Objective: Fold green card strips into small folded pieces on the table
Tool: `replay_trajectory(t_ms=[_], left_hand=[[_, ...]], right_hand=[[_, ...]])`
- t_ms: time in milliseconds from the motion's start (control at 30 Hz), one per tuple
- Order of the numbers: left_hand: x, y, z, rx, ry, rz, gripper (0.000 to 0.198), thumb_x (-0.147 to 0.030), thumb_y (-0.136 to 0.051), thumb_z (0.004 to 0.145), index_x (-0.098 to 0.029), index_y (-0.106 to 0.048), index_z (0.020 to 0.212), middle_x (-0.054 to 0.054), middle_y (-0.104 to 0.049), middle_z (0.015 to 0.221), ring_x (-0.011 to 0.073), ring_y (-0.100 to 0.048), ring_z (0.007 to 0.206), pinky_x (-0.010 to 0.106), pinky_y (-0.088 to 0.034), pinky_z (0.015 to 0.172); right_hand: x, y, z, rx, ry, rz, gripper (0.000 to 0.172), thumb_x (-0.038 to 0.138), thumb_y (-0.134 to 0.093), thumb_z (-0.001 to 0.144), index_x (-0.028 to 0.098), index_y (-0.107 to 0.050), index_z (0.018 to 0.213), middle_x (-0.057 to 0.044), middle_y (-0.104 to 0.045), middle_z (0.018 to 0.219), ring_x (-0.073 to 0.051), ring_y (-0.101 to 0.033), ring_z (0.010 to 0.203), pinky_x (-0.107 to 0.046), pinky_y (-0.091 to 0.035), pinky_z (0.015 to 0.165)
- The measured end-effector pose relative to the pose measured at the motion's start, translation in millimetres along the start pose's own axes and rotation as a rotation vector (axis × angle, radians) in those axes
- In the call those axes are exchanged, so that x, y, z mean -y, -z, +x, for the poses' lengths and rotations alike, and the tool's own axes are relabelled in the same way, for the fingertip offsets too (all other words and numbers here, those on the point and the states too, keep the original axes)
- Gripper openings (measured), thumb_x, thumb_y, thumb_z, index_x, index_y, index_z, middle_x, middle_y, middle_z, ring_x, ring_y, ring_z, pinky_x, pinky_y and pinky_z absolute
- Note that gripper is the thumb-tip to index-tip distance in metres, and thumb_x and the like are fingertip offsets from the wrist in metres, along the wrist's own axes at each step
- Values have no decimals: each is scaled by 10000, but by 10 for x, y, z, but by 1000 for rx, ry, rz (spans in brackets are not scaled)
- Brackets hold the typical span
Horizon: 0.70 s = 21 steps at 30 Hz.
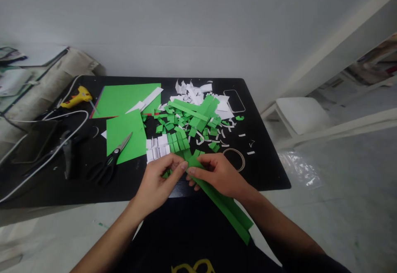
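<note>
A long folded strip of green paper (225, 204) runs from my fingers down toward my lap at the right. My right hand (218, 173) grips it with the thumb on top and fingers beneath. At its upper end my left hand (166, 173) pinches the paper between thumb and fingertips, close to the right thumb. Just beyond my hands lie folded white paper pieces (157, 147) and folded green pieces (179, 141) in rows. Behind them is a heap of small green scraps (173, 120) with longer green strips (203, 113) on top.
Black-handled scissors (116, 153) lie partly on a green sheet (133, 124). A yellow glue gun (77, 97) and white cable (74, 136) are at the left. White scraps (194, 93) lie at the back, a tape ring (234, 159) at the right. A white stool (300, 116) stands beside the black table (263, 157).
</note>
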State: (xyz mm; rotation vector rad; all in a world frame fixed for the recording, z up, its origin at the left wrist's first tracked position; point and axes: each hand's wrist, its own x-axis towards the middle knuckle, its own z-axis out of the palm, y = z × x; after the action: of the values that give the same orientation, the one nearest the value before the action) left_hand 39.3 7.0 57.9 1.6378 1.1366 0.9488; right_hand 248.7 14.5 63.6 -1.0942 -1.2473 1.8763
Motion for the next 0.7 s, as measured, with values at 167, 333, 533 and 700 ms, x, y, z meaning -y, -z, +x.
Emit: replay_trajectory(t_ms=[167,333,533,700], left_hand=[[46,1,-11,22,78,-107,253,-367,-627,1047,-198,-685,868,-3,-717,713,133,-646,646,235,-507,638],[39,-12,30,-10,65,-70,256,-351,-651,1021,-190,-694,827,-11,-684,700,112,-583,611,212,-451,575],[39,-3,30,-14,55,11,289,-363,-633,1021,-183,-686,801,-17,-642,672,110,-543,598,212,-420,560],[49,-26,24,10,54,-27,239,-349,-641,1017,-189,-688,846,-12,-675,705,119,-593,635,212,-457,592]], right_hand=[[21,17,12,140,-44,48,444,582,-759,937,145,-828,914,-45,-791,771,-141,-720,638,-259,-579,601],[25,29,9,116,-81,65,405,542,-831,883,138,-815,857,-50,-807,791,-145,-740,656,-259,-598,616],[12,20,-18,73,-86,35,404,543,-845,861,141,-805,863,-66,-822,834,-162,-764,682,-282,-618,630],[26,1,-18,70,-80,-9,368,507,-849,871,146,-799,816,-51,-807,786,-158,-758,666,-269,-607,620]])
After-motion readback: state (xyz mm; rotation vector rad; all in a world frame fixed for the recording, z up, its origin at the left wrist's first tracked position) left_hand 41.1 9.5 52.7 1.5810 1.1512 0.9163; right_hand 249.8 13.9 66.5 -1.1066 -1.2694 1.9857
